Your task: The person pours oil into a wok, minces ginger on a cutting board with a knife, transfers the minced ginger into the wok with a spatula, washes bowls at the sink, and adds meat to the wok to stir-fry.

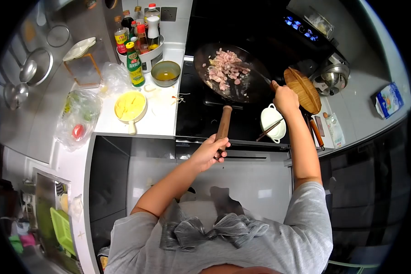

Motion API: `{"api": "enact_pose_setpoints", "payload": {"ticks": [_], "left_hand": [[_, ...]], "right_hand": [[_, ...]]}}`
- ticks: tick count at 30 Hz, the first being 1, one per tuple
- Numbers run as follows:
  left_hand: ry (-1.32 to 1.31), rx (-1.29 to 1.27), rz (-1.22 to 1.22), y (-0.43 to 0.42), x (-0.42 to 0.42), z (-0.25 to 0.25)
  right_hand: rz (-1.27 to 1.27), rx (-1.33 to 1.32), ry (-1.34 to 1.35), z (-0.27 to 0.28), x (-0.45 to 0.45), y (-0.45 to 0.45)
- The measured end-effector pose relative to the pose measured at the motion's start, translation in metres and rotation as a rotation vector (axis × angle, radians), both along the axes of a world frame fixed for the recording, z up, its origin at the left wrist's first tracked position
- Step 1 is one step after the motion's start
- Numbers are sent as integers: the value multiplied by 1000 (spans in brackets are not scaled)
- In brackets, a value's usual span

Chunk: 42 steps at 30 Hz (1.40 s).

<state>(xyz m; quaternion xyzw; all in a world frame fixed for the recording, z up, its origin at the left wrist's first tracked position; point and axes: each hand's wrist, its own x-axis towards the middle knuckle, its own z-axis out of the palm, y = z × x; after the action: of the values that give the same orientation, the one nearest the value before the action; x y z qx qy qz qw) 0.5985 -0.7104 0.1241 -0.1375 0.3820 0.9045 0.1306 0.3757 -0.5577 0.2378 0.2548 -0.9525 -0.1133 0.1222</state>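
My left hand (210, 153) is wrapped around the wooden handle (224, 121) of a dark wok, near its end. The wok (253, 91) sits on the black cooktop with chopped pinkish meat (225, 64) spread over its far left part. My right hand (286, 98) grips a spatula (261, 76) by its handle and slants it in over the wok's right side. The spatula's far end lies at the meat and is hard to make out. Below my right wrist stands a white two-handled bowl (269, 116), with dark chopsticks (270, 129) resting across it.
Left of the cooktop are a pan of yellow food (130, 107), a bowl of yellowish liquid (165, 73), a green-labelled bottle (134, 66), a rack of bottles (150, 59) and a plastic bag (80, 116). A wooden lid (302, 90) and a kettle (332, 78) stand at right.
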Motion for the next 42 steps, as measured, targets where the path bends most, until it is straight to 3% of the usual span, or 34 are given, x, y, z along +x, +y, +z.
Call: {"api": "enact_pose_setpoints", "payload": {"ticks": [3,8,11,13,16,21,23,25,29,32,35,38,42], "left_hand": [[15,8,14,2,0,-2],[8,-12,11,1,-1,1],[16,-14,1,2,2,3],[4,-19,0,1,1,4],[7,-11,4,1,0,3],[19,6,1,1,0,2],[10,-9,-5,0,0,2],[2,-9,-2,1,1,2],[16,-26,-4,0,0,0],[12,-36,-6,0,-1,0],[14,-30,-14,-1,-2,0],[15,1,-17,-1,-2,-4],[11,-12,-7,1,-3,-4]], "right_hand": [[-4,-77,35,-26,-13,-4],[115,54,-141,-46,4,-1],[138,188,-88,5,27,21],[104,141,-95,59,55,29],[220,117,-57,91,73,45],[107,246,-103,41,52,0],[126,153,-9,6,22,-6],[10,34,-130,15,3,-6],[-145,-139,-105,-5,-31,-12],[14,-287,-181,-43,-53,-14],[192,-142,-220,-32,-29,-13],[370,62,-47,2,-12,19],[271,245,7,67,27,34]]}}
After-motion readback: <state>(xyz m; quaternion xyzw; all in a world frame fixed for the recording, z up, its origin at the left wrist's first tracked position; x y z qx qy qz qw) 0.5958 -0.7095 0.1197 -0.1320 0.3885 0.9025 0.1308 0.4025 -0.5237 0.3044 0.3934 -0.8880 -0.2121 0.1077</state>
